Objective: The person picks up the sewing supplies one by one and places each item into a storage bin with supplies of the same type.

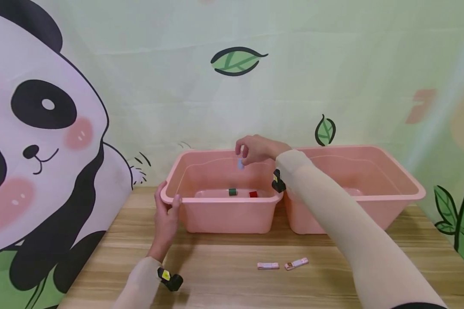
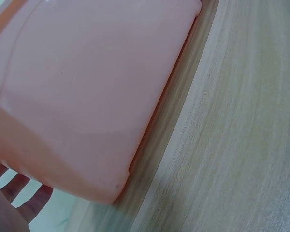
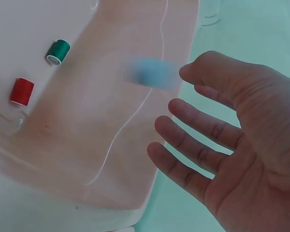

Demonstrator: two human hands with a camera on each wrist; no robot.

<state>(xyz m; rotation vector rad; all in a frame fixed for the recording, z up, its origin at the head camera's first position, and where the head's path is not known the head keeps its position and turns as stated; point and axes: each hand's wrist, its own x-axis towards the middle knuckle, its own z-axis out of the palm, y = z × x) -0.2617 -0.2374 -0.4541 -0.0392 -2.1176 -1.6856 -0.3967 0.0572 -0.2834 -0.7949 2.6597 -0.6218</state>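
My right hand (image 1: 242, 153) hovers over the left pink tub (image 1: 220, 201), fingers spread and loose in the right wrist view (image 3: 176, 101). A light blue spool (image 1: 240, 163) hangs blurred in the air just below the fingertips (image 3: 151, 73), touching nothing. On the tub's floor lie a green spool (image 1: 232, 192) (image 3: 58, 51) and a red spool (image 1: 253, 194) (image 3: 22, 92). My left hand (image 1: 167, 214) grips the tub's front left corner, thumb over the rim. The left wrist view shows the tub's outer wall (image 2: 87, 96) and my fingers (image 2: 19, 193) beside it.
A second pink tub (image 1: 410, 195) stands touching the first on its right. Two small pink-and-white flat pieces (image 1: 268, 266) (image 1: 296, 263) lie on the wooden table (image 1: 224, 283) in front. A panda backdrop rises behind and at the left.
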